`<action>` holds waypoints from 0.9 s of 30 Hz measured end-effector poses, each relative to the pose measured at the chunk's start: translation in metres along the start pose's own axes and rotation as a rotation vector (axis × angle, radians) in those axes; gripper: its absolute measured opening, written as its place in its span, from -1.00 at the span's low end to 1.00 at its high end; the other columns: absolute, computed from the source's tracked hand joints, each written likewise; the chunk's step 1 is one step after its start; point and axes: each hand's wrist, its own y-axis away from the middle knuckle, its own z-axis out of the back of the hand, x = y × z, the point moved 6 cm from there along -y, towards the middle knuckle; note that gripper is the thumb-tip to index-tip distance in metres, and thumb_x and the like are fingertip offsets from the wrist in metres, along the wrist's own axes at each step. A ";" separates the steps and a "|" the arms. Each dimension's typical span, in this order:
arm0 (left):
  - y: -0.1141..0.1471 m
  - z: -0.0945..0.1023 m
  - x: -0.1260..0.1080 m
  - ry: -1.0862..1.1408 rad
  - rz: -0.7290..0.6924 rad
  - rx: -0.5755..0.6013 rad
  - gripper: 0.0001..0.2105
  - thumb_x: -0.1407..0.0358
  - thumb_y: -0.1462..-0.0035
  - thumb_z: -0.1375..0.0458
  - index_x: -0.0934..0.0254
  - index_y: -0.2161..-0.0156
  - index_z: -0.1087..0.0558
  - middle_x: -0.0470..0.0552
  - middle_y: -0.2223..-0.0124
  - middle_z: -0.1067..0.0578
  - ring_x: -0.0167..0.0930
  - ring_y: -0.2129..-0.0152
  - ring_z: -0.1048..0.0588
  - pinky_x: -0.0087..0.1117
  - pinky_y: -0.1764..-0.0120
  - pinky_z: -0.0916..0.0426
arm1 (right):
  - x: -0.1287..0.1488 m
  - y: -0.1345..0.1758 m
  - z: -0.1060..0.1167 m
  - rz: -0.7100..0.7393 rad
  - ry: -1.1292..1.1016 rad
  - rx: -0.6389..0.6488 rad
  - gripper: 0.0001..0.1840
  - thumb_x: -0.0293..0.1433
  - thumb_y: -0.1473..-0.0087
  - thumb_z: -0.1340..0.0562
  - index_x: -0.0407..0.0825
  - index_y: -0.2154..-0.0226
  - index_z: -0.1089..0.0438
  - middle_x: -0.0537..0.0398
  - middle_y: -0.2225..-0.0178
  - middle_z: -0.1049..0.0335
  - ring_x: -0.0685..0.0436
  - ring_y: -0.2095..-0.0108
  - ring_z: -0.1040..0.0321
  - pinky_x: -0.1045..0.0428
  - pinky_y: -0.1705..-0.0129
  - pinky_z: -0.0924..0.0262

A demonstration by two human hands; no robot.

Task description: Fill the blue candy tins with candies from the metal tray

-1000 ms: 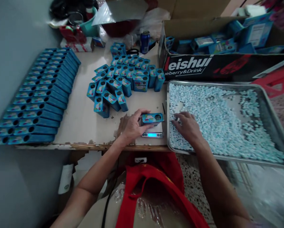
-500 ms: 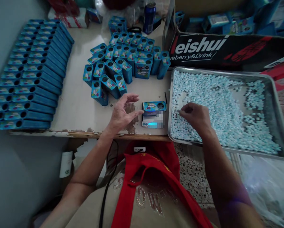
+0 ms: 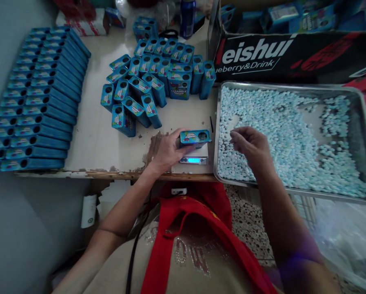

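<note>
My left hand (image 3: 168, 152) is closed around the left end of a blue candy tin (image 3: 195, 137), thumb on the near side and fingers behind. The tin has a dark round hole in its top and stands upright on or just over a small digital scale (image 3: 194, 160) with a lit blue display. Over the left part of a metal tray (image 3: 216, 163) hovers my right hand (image 3: 250, 146), thumb and fingertips pinched together. Whether a candy is between them I cannot make out. Pale blue and white candies (image 3: 280, 143) spread across the tray.
Two long rows of blue tins (image 3: 38, 106) stand at the left. Several loose tins (image 3: 149, 81) stand behind the scale. A black cardboard box (image 3: 262, 57) holding more tins sits behind the tray, near a dark blue can (image 3: 187, 18). The wooden table edge (image 3: 134, 175) runs along the front.
My left hand has moved right and taken hold of the tin on the scale. My right hand stays over the tray, still pinched. The view has shifted slightly.
</note>
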 end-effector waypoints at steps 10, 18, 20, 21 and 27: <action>-0.015 -0.019 -0.069 -0.493 -0.528 0.092 -0.58 0.45 -0.47 -0.26 0.04 -0.31 -0.65 0.10 -0.29 -0.66 -0.12 -0.28 -0.57 0.07 -0.46 -0.38 | 0.007 0.039 -0.050 -0.329 -0.883 0.099 -0.52 0.15 -0.28 -0.50 0.14 0.04 -0.68 0.00 0.03 -0.73 -0.20 0.08 -0.68 -0.11 -0.02 -0.68; -0.025 -0.032 -0.073 -0.621 -0.656 0.067 -0.56 0.42 -0.53 -0.18 -0.02 -0.36 -0.64 0.16 -0.29 -0.65 -0.08 -0.24 -0.55 0.12 -0.41 -0.40 | 0.008 0.037 -0.057 -0.366 -1.171 0.055 -0.77 -0.14 -0.46 -0.36 0.08 0.10 -0.65 -0.03 -0.02 -0.73 -0.17 -0.05 -0.66 -0.06 -0.23 -0.61; -0.020 -0.026 -0.075 -0.629 -0.664 0.021 -0.53 0.43 -0.51 -0.20 -0.04 -0.38 -0.62 0.14 -0.31 -0.64 -0.08 -0.27 -0.53 0.11 -0.43 -0.37 | 0.008 0.035 -0.058 -0.392 -1.199 0.071 -0.79 -0.19 -0.47 -0.34 0.07 0.14 -0.65 -0.01 0.04 -0.74 -0.15 0.00 -0.67 -0.04 -0.19 -0.63; -0.017 -0.023 -0.077 -0.632 -0.673 -0.006 -0.52 0.44 -0.50 -0.21 -0.04 -0.39 -0.61 0.13 -0.31 -0.64 -0.09 -0.28 -0.53 0.09 -0.43 -0.37 | 0.009 0.035 -0.058 -0.393 -1.209 0.079 -0.79 -0.20 -0.48 -0.34 0.07 0.16 -0.65 0.01 0.07 -0.74 -0.14 0.03 -0.67 -0.04 -0.17 -0.63; -0.020 -0.024 -0.072 -0.604 -0.660 -0.060 -0.54 0.47 -0.47 -0.18 0.03 -0.33 -0.64 0.12 -0.24 -0.68 -0.11 -0.15 -0.58 -0.01 -0.31 -0.42 | 0.018 0.032 -0.058 -0.378 -1.255 0.083 -0.87 -0.31 -0.45 -0.39 0.09 0.21 -0.60 0.10 0.14 -0.74 -0.07 0.10 -0.68 0.01 -0.16 -0.64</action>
